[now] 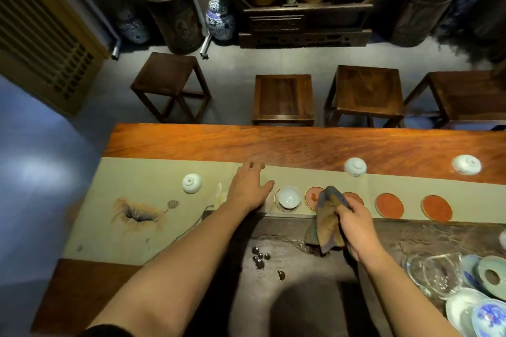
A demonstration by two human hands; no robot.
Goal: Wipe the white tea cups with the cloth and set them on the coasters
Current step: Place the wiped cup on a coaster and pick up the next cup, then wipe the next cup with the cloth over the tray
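While right hand [353, 223] grips cloth [328, 216], left hand [250, 189] hovers, fingers spread, beside cup [288, 197]

Your forearms are bare to the wrists; only a dark sleeve [109, 331] edge shows, on your left arm, nearest you.

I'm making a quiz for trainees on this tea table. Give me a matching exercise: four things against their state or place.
Things:
1. upright cup
2. cloth
3. left hand
4. leftmost upside-down cup

States:
A. gripped by the right hand
B. open, fingers straight, over the runner
C. upside down on the runner, no coaster
D. sitting on a coaster

Pairs: 1-D, 2-A, 3-B, 4-C
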